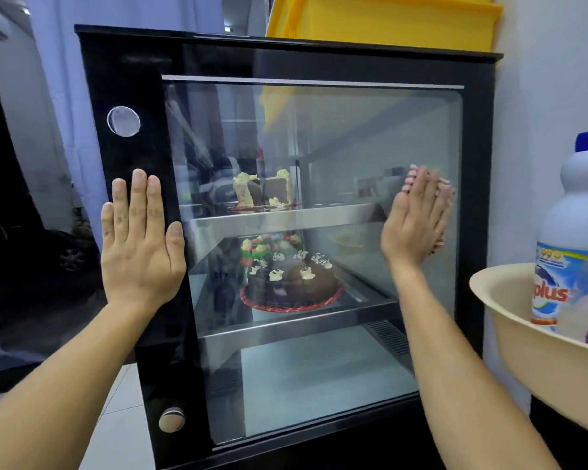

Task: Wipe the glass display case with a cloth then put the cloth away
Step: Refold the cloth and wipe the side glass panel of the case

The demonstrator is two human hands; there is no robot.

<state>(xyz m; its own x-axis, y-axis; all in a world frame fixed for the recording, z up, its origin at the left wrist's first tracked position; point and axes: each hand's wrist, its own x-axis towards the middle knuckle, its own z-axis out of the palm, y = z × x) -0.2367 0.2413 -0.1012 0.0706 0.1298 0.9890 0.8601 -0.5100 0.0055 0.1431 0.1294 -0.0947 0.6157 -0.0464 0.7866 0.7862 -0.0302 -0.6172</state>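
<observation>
Wiping is judged under way: the striped cloth [439, 193] is pressed by the flat right hand [413, 220] against the glass display case [319, 137]; the left hand [140, 242], fingers straight, braces the frame; stowing remains.

the scene is evenly and brightly lit, with no hard shadows seen. soft reflections are carried across the glass display case [319, 232], and its interior is slightly veiled by them. motion blur is shown on the right hand [413, 222]. straight edges are bowed by wide-angle distortion near the borders.
</observation>
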